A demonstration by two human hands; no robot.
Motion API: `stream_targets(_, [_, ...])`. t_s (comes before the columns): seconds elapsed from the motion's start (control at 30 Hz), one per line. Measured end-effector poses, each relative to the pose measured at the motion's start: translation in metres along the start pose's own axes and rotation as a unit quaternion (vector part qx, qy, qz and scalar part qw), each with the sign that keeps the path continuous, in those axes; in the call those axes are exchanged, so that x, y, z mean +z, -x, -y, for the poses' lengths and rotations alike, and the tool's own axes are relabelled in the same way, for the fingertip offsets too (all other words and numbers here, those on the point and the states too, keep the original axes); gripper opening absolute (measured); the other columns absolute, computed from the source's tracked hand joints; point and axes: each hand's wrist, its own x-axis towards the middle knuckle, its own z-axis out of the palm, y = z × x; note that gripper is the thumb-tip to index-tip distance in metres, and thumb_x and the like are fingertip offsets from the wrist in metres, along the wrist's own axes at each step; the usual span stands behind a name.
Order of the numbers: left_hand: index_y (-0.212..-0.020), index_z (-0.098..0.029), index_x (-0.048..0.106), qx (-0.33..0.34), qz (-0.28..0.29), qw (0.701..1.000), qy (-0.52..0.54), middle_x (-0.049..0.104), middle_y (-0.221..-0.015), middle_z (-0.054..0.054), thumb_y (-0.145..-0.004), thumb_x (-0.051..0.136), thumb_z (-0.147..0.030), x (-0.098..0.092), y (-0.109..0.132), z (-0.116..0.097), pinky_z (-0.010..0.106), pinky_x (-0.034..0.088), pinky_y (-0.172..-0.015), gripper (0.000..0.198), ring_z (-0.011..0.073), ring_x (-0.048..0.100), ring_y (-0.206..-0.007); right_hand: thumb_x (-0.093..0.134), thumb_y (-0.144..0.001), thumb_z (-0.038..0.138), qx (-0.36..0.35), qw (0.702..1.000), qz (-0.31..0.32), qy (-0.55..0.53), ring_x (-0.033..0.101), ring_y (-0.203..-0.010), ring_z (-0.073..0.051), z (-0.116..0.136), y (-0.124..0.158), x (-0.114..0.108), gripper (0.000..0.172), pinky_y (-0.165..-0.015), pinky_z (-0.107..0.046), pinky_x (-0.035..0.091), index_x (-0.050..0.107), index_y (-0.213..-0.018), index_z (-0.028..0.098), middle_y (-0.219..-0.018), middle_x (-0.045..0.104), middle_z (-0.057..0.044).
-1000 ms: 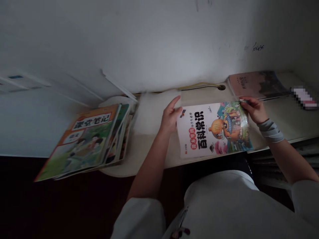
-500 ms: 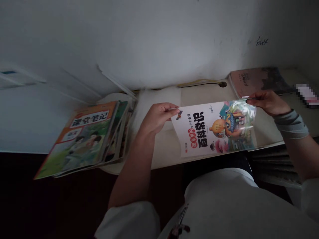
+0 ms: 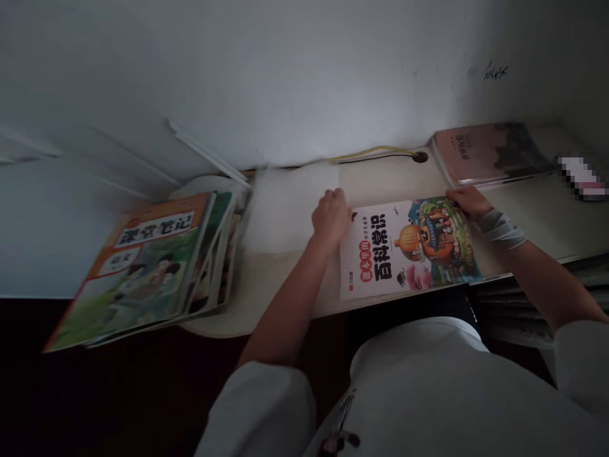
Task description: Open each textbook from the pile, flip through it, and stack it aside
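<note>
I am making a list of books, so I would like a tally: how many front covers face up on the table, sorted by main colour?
White cover with colourful picture: 1
Orange and green cover: 1
Pink and dark cover: 1
Total: 3 covers; books lying underneath are not counted.

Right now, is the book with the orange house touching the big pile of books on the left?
Apart. The head view shows a wide strip of tabletop between the book with the orange house and the pile of books.
</note>
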Motion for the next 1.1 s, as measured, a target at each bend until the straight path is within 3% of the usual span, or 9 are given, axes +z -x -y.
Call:
stream_targets(0.1, [-0.114,-0.015,0.058,0.178,0.033,0.983,-0.028,0.055,-0.129,0.016,-0.084,0.049,-0.016,0.016,0.004,-0.027,0.042,0.037,-0.102,0.031,0.0291,0.046,-0.123,0.059,-0.074,0.052,0.007,0.996,0.021,0.081,0.047,-0.045,-0.015,-0.004,-0.007,-0.005,0.044,-0.051,-0.030,0.045,0.046,-0.043,0.022,-0.036,0.036,0.003])
stream_targets(0.2, [-0.115,-0.015,0.059,0.263,0.124,0.956,-0.030,0.061,-0.117,0.014,-0.093,0.040,-0.024,0.038,0.003,-0.055,0.039,0.039,-0.098,0.031,0.0251,0.052,-0.113,0.051,-0.079,0.055,-0.013,0.981,0.048,0.187,0.049,-0.047,-0.017,-0.002,-0.013,-0.008,0.049,-0.052,-0.032,0.044,0.047,-0.042,0.023,-0.035,0.036,0.001])
stream_targets(0.37, [-0.090,-0.014,0.067,0.217,0.135,0.967,-0.014,0.065,-0.094,0.012,-0.089,0.043,-0.020,0.056,-0.016,-0.072,0.033,0.043,-0.085,0.025,0.0222,0.059,-0.093,0.043,-0.088,0.045,-0.018,0.949,0.062,0.309,0.061,-0.064,-0.025,0.009,-0.009,-0.006,0.045,-0.064,-0.036,0.047,0.057,-0.053,0.020,-0.050,0.055,-0.008])
stream_targets(0.5, [-0.084,-0.017,0.067,0.200,0.185,0.961,0.036,0.068,-0.086,0.007,-0.087,0.047,-0.022,0.056,-0.035,-0.070,0.030,0.044,-0.078,0.021,0.0187,0.060,-0.080,0.046,-0.088,0.040,0.000,0.918,-0.013,0.397,0.063,-0.084,-0.034,0.035,0.016,-0.002,0.034,-0.071,-0.044,0.047,0.067,-0.086,0.014,-0.087,0.068,-0.019])
stream_targets(0.6, [-0.078,-0.018,0.067,0.194,0.221,0.955,0.046,0.068,-0.078,0.005,-0.085,0.050,-0.021,0.059,-0.045,-0.068,0.028,0.045,-0.073,0.019,0.0173,0.061,-0.073,0.039,-0.092,0.029,-0.088,0.885,-0.050,0.454,0.060,-0.100,-0.036,0.058,0.035,0.009,0.033,-0.077,-0.046,0.046,0.062,-0.109,0.013,-0.112,0.064,-0.022])
stream_targets(0.7, [-0.077,-0.017,0.067,0.188,0.213,0.958,0.038,0.067,-0.077,0.006,-0.083,0.052,-0.018,0.064,-0.046,-0.068,0.030,0.045,-0.075,0.016,0.0189,0.061,-0.076,0.034,-0.094,0.023,-0.236,0.872,0.046,0.425,0.052,-0.118,-0.032,0.069,0.042,0.032,0.037,-0.096,-0.047,0.040,0.060,-0.118,0.013,-0.129,0.057,-0.019])
stream_targets(0.77, [-0.083,-0.016,0.067,0.180,0.191,0.964,0.035,0.067,-0.084,0.008,-0.084,0.050,-0.016,0.067,-0.040,-0.067,0.032,0.044,-0.081,0.017,0.0206,0.061,-0.084,0.038,-0.094,0.029,-0.283,0.864,0.119,0.399,0.045,-0.128,-0.031,0.069,0.041,0.048,0.042,-0.107,-0.047,0.032,0.053,-0.129,0.010,-0.138,0.051,-0.018])
stream_targets(0.9, [-0.092,-0.015,0.064,0.175,0.120,0.977,0.023,0.061,-0.098,0.012,-0.088,0.044,-0.017,0.068,-0.019,-0.064,0.035,0.043,-0.086,0.021,0.0221,0.057,-0.093,0.043,-0.093,0.044,-0.286,0.858,0.178,0.388,0.036,-0.136,-0.032,0.057,0.037,0.065,0.061,-0.112,-0.048,0.026,0.043,-0.137,0.002,-0.145,0.041,-0.022])
stream_targets(1.1, [-0.086,-0.017,0.062,0.157,0.075,0.985,-0.005,0.058,-0.094,0.011,-0.090,0.042,-0.019,0.059,0.001,-0.041,0.039,0.040,-0.089,0.021,0.0249,0.053,-0.096,0.043,-0.092,0.047,-0.288,0.875,0.164,0.353,0.037,-0.136,-0.030,0.035,0.030,0.048,0.061,-0.110,-0.049,0.029,0.043,-0.138,0.007,-0.145,0.042,-0.020])
